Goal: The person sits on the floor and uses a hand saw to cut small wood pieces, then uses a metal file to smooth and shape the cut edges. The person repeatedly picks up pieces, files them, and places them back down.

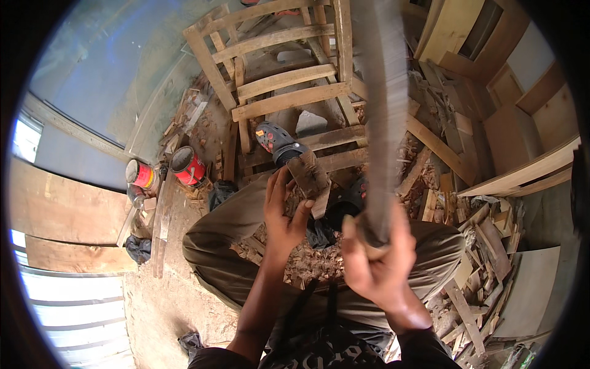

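Note:
My left hand [284,222] grips a short wood block [308,174] from its left side, thumb on the near edge and fingers on the far side. The block is tilted, with a darker, rough upper face. In my right hand [382,265] is the handle of a machete [386,104]. Its long, wide blade points up and away, blurred by motion, to the right of the block and apart from it. Just beyond the block rests my foot in a dark clog [275,138]. The blade hides part of what lies behind it.
A wooden slatted frame [286,75] stands ahead. Two red cans [188,166] [140,174] sit at left near a long board [162,224]. Wood chips [307,261] cover the floor between my legs. Offcuts [491,246] are heaped at right, below wooden panels [513,138].

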`<state>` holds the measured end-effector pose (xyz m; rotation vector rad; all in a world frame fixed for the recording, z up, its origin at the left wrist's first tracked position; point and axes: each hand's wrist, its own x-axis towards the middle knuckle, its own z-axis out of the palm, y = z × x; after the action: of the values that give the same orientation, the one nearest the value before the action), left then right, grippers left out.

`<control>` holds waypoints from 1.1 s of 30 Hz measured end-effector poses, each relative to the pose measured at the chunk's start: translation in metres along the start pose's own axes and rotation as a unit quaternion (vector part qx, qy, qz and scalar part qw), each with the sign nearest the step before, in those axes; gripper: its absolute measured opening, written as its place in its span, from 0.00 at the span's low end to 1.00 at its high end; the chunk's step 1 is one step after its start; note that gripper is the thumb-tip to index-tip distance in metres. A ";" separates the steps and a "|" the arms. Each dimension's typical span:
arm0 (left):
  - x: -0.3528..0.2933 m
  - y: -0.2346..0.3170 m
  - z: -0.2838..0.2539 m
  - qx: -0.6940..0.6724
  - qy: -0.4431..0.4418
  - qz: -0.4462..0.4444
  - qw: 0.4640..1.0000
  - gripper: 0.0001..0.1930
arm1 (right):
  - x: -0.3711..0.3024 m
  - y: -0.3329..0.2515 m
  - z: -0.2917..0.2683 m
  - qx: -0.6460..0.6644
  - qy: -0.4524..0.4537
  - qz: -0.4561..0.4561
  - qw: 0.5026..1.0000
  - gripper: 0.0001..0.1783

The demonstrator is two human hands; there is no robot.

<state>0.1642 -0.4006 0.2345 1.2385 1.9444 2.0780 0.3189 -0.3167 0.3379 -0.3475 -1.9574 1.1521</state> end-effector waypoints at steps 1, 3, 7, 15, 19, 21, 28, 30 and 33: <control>0.001 0.001 0.000 0.003 -0.004 0.004 1.000 0.34 | 0.000 0.005 0.006 -0.013 -0.032 0.023 0.999 0.37; 0.001 0.002 0.000 0.009 -0.005 0.010 1.000 0.34 | -0.004 0.015 0.016 -0.014 -0.135 0.203 0.970 0.37; 0.000 0.005 -0.002 0.061 -0.019 0.024 0.998 0.35 | -0.012 0.028 0.023 0.037 -0.098 0.197 0.975 0.35; 0.003 -0.002 0.005 0.037 -0.011 0.043 0.998 0.35 | 0.001 0.008 -0.001 0.018 -0.134 0.205 0.969 0.36; 0.004 0.000 0.005 0.012 0.000 0.026 1.000 0.35 | 0.004 -0.011 -0.010 -0.011 -0.003 -0.025 1.000 0.38; 0.006 0.001 0.004 0.003 -0.009 0.011 1.000 0.34 | 0.004 -0.008 -0.008 -0.022 -0.012 -0.005 1.000 0.38; 0.004 -0.001 0.002 0.039 -0.016 0.030 0.999 0.34 | -0.006 0.034 0.021 0.020 -0.096 0.170 0.980 0.38; 0.003 -0.001 0.002 0.045 -0.016 0.024 0.999 0.34 | -0.007 0.039 0.020 0.070 -0.081 0.127 0.986 0.37; 0.003 -0.001 0.005 0.048 -0.013 0.021 0.999 0.34 | -0.004 0.036 0.011 0.157 -0.098 0.187 0.965 0.36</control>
<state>0.1649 -0.3944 0.2342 1.3267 2.0469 1.9985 0.3073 -0.3060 0.3038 -0.4597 -1.8814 1.7738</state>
